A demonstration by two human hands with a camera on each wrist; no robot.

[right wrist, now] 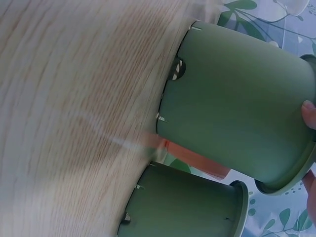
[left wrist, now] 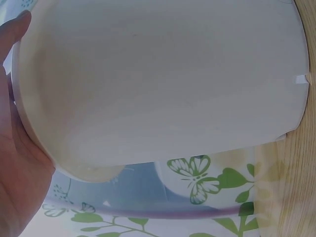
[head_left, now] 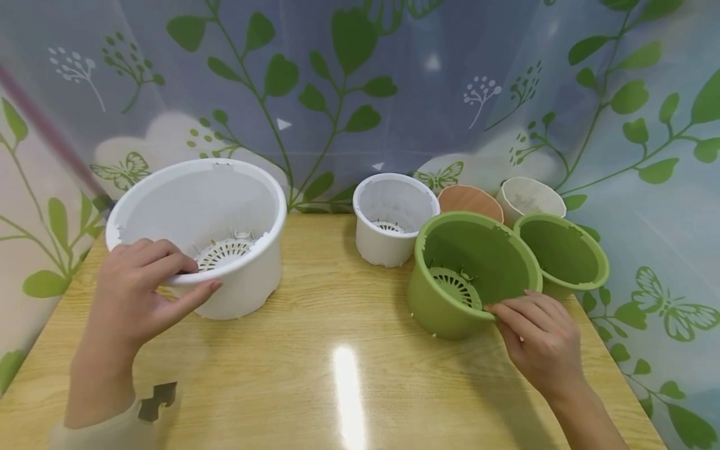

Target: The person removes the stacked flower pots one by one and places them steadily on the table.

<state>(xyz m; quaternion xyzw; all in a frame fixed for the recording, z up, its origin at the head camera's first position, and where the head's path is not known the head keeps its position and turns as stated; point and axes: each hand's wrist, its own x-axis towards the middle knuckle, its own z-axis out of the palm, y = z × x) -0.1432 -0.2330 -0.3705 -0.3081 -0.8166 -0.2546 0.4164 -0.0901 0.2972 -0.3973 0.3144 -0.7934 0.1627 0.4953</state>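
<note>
A large white plastic flowerpot (head_left: 247, 287) stands at the left of the table. My left hand (head_left: 137, 290) grips its near rim, fingers over the edge inside and thumb along the outside. In the left wrist view the white pot's wall (left wrist: 173, 84) fills most of the picture. Right of centre is a green flowerpot (head_left: 444, 312) with a slotted base. My right hand (head_left: 540, 337) pinches that pot's near right rim. From the right wrist, the green pot's outer side (right wrist: 237, 98) shows, with small notches and a hole near its base.
Behind the green pot stand a smaller white pot (head_left: 388, 247), a terracotta-coloured pot (head_left: 469, 201) and a cream pot (head_left: 531, 197). A second green pot (head_left: 568, 250) is close on its right. The wooden table (head_left: 304, 375) meets a leaf-patterned curtain (head_left: 315, 94) at the back.
</note>
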